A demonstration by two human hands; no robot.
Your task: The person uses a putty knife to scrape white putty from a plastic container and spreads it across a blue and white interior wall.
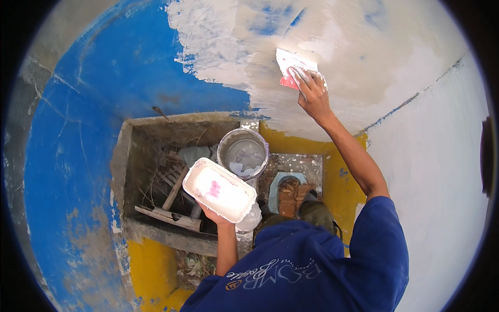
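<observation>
My right hand point(312, 96) grips a flat white and red spreader point(288, 61) against the upper wall point(353, 62), where pale, streaky filler meets blue paint point(145, 62) along a ragged edge. My left hand point(215, 217) holds a shallow white rectangular tub point(234, 195) from beneath; a white substance with a pink patch lies inside. A grey bucket point(261, 166) with a smeared interior stands just beyond the tub, below the wall.
A concrete basin point(130, 174) holding sticks and debris lies at centre left. A yellow lower wall point(340, 171) and a pale side wall point(431, 156) are on the right. My feet stand by a pale blue squat toilet point(275, 200) on a speckled ledge.
</observation>
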